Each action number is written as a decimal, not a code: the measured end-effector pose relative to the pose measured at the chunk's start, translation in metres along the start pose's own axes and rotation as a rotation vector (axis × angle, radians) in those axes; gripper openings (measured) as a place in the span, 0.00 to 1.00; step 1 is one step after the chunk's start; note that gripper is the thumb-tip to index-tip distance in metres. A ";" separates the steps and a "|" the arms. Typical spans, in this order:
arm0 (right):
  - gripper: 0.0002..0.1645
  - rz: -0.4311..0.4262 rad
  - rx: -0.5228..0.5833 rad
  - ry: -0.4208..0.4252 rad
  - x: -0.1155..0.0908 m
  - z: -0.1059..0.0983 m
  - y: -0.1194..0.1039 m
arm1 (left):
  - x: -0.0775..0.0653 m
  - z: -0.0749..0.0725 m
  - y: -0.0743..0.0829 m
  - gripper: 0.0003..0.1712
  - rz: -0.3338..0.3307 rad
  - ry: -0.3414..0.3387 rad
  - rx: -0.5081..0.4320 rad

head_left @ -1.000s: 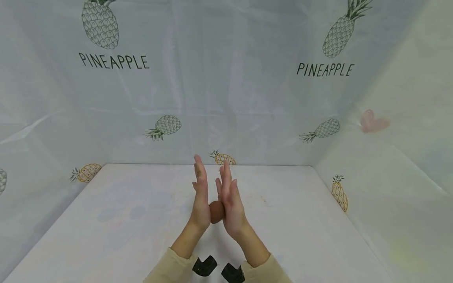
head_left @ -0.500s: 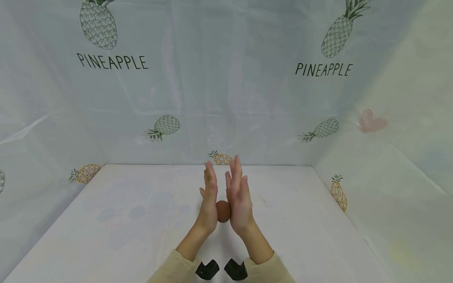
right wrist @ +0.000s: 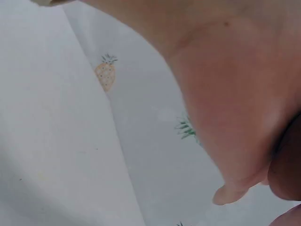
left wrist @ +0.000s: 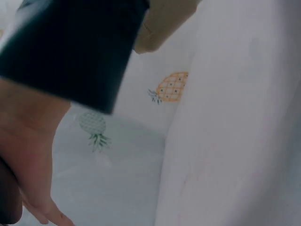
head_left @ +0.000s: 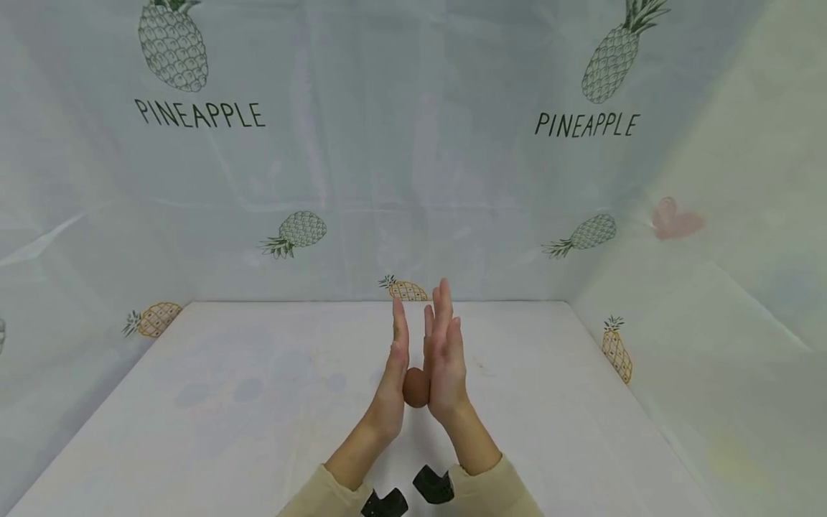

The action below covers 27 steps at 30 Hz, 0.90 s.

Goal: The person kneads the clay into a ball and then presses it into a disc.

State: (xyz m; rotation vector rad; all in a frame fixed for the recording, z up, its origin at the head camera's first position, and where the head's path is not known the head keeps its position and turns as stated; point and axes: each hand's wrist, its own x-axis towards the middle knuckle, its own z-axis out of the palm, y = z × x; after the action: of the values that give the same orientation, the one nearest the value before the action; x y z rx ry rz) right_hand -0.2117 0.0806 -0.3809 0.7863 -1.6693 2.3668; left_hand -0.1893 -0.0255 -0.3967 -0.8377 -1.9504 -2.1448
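Observation:
A smooth brown ball (head_left: 416, 388) is held in the air between my two palms, in the middle of the head view. My left hand (head_left: 390, 391) presses it from the left, fingers straight and pointing up and away from me. On the other side my right hand (head_left: 447, 373) presses with its palm, its fingers also straight and reaching slightly farther. Part of the brown ball (left wrist: 8, 195) shows at the lower left edge of the left wrist view. In the right wrist view the brown ball (right wrist: 287, 165) is cut by the right edge, beside a palm.
Beneath the hands lies a white table (head_left: 271, 431). A pale sheet (head_left: 388, 143) printed with pineapples stands behind it and along both sides. Black wrist mounts (head_left: 433, 485) sit by the light sleeves (head_left: 497, 492).
Both hands and the ball have shifted right in the head view. The right hand has slid forward against the left, which has drawn back a little. The ball stays between the palms.

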 end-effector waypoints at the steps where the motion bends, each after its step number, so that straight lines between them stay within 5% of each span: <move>1: 0.38 0.003 0.003 0.000 0.000 0.001 0.001 | 0.000 0.000 0.001 0.35 0.013 0.004 0.001; 12: 0.40 0.092 0.005 -0.197 -0.005 0.010 0.013 | 0.002 -0.012 0.013 0.38 0.096 0.123 0.015; 27: 0.41 0.114 0.024 -0.235 -0.009 0.020 0.008 | 0.009 -0.033 0.006 0.42 0.099 0.257 0.118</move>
State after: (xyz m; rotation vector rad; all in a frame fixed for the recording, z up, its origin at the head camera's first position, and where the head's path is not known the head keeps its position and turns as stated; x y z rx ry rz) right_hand -0.2006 0.0611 -0.3876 1.0363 -1.8216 2.4560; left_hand -0.2044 -0.0559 -0.3879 -0.5931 -1.8438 -1.9508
